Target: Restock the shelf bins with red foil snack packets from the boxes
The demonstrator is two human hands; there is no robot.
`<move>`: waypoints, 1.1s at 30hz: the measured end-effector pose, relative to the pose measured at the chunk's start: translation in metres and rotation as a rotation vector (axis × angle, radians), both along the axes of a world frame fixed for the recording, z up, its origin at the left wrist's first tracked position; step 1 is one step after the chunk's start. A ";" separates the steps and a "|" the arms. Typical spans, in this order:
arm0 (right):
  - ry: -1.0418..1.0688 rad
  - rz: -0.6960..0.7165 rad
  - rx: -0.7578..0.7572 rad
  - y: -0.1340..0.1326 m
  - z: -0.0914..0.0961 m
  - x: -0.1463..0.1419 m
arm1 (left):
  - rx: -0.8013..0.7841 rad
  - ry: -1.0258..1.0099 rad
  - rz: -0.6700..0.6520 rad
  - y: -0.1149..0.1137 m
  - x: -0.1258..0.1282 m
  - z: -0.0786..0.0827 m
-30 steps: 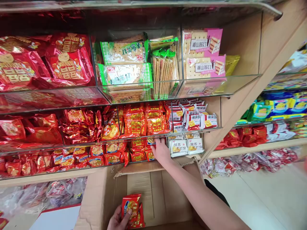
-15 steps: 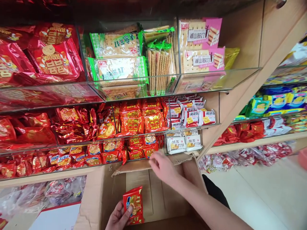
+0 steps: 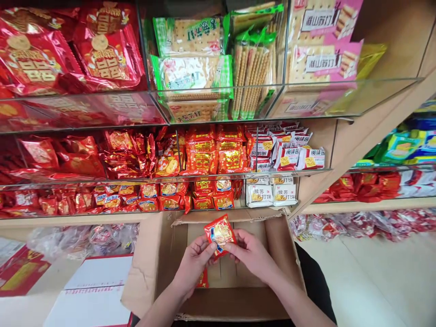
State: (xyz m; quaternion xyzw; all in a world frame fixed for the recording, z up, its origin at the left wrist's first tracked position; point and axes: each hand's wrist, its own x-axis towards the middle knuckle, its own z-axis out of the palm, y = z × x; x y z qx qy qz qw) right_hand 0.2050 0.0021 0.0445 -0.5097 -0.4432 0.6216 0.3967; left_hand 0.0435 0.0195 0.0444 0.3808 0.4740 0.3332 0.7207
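Both my hands meet over an open cardboard box (image 3: 282, 254) below the shelves. My left hand (image 3: 194, 263) and my right hand (image 3: 252, 252) pinch a small red and gold snack packet (image 3: 220, 232) between them, held upright above the box. A second red packet (image 3: 203, 279) shows just under my left hand; whether the hand holds it I cannot tell. Right behind the packet, the lowest clear shelf bin (image 3: 207, 200) holds several like red packets.
Clear acrylic shelves rise in tiers: big red bags (image 3: 68, 54) top left, green cracker packs (image 3: 194, 68), pink cracker packs (image 3: 323, 50), white biscuit packets (image 3: 272, 194). White and red cartons (image 3: 91, 290) lie left of the box. A second shelf unit (image 3: 384, 181) stands at right over pale floor.
My right hand came back from the lowest shelf bin to the box. My left hand lifted a red packet up, and both hands now grip it. The view tilted down.
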 end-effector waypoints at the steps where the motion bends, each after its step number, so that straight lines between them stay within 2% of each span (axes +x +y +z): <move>1: 0.005 0.008 0.001 0.000 0.002 0.003 | 0.020 0.010 0.005 0.000 -0.002 0.001; 9: -0.015 0.057 0.091 -0.005 0.012 0.000 | 0.160 0.015 -0.016 -0.003 -0.008 0.005; 11: -0.067 0.017 0.117 -0.003 0.011 0.003 | 0.165 0.054 -0.030 -0.004 -0.010 0.003; 13: -0.186 -0.127 0.155 0.003 0.010 0.015 | 0.224 0.134 -0.029 -0.001 -0.016 0.000; 15: -0.339 -0.319 0.172 0.017 0.009 0.033 | 0.357 0.254 0.027 0.006 -0.028 -0.003; 17: -0.456 -0.414 0.147 0.035 0.009 0.050 | 0.504 0.395 0.141 0.017 -0.045 -0.004; 19: -0.530 -0.396 0.127 0.053 0.012 0.060 | 0.590 0.555 0.261 0.028 -0.061 -0.003; 21: -0.604 -0.360 0.137 0.065 0.017 0.057 | 0.610 0.647 0.325 0.036 -0.071 0.000; 22: -0.638 -0.344 0.156 0.066 0.020 0.050 | 0.597 0.630 0.335 0.038 -0.071 0.002; 24: -0.658 -0.263 0.218 0.062 0.027 0.030 | 0.517 0.451 0.315 0.036 -0.063 0.007; 27: -0.536 -0.019 0.342 0.043 0.030 -0.006 | 0.280 0.107 0.219 0.025 -0.043 0.013; 29: -0.436 0.125 0.375 0.037 0.025 -0.018 | 0.155 0.021 0.207 0.019 -0.034 0.015; 31: -0.385 0.107 0.331 0.044 0.018 -0.013 | 0.110 0.045 0.284 0.017 -0.035 0.014; 33: -0.485 -0.043 0.284 0.063 0.013 0.005 | 0.091 0.091 0.360 0.019 -0.043 0.011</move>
